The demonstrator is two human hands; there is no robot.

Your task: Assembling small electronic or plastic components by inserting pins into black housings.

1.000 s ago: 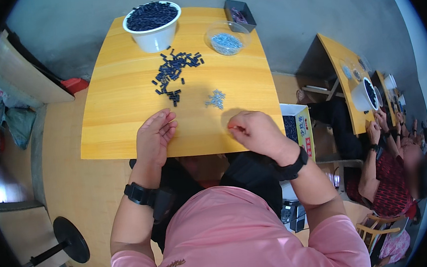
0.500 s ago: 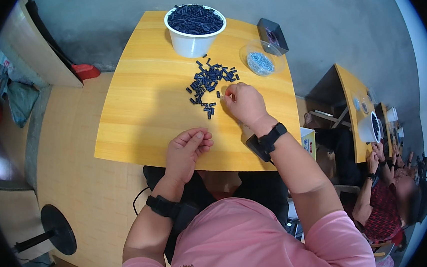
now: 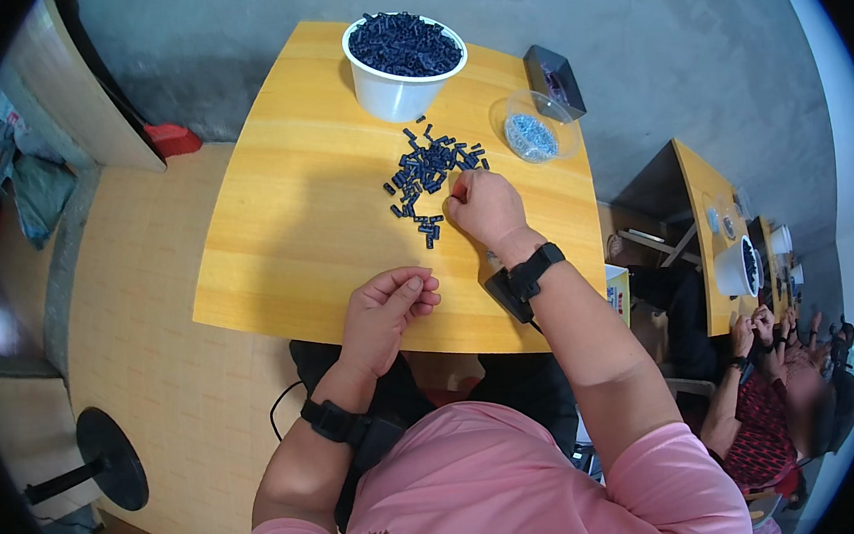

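A loose pile of small black plastic pieces [image 3: 429,166] lies on the yellow wooden table [image 3: 274,239]. At the pile's right edge, my right hand [image 3: 491,210] is closed in a pinch, with a small dark piece showing at its fingertips. My left hand [image 3: 387,315] hovers over the table's near edge, thumb and fingers pressed together; whatever they hold, if anything, is too small to make out. Behind the pile stands a white bucket [image 3: 399,99] heaped with the same black pieces.
A clear round tub [image 3: 531,138] of small silvery-blue parts sits at the back right, beside a dark grey tray [image 3: 555,81]. Near my right wrist lies a black flat device [image 3: 508,296]. Other people work at a table [image 3: 715,294] farther right.
My right hand's fingertips have closed around a loose black piece at the pile's edge. My left hand stays pinched in nearly the same place. The whole view has shifted slightly.
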